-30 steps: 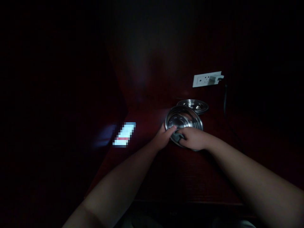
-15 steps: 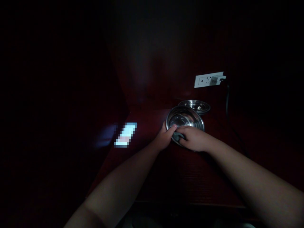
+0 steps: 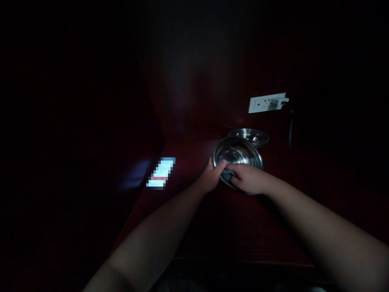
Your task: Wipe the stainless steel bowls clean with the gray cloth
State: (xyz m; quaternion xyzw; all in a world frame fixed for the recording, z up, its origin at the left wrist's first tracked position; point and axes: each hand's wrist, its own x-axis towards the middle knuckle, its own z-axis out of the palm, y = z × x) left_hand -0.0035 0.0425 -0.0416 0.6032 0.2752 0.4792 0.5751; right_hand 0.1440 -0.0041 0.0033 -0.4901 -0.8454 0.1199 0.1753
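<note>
A shiny stainless steel bowl is tilted toward me above the dark red tabletop. My left hand grips its left side, with the thumb over the rim and the other fingers hidden behind. My right hand reaches over the near rim into the bowl, its fingers curled against the inner wall. By those fingers is a dark greyish patch; whether it is a cloth or a reflection I cannot make out. Behind the bowl lies a second round steel dish or lid, partly covered by it.
A lit phone-like screen, blurred into blocks, lies on the tabletop to the left. On the back wall is a white socket panel with a plug in it, and a cable hangs at its right. The surroundings are very dark.
The bowl and both hands have shifted only very slightly, a touch right and down in view. Both hands keep the same hold.
</note>
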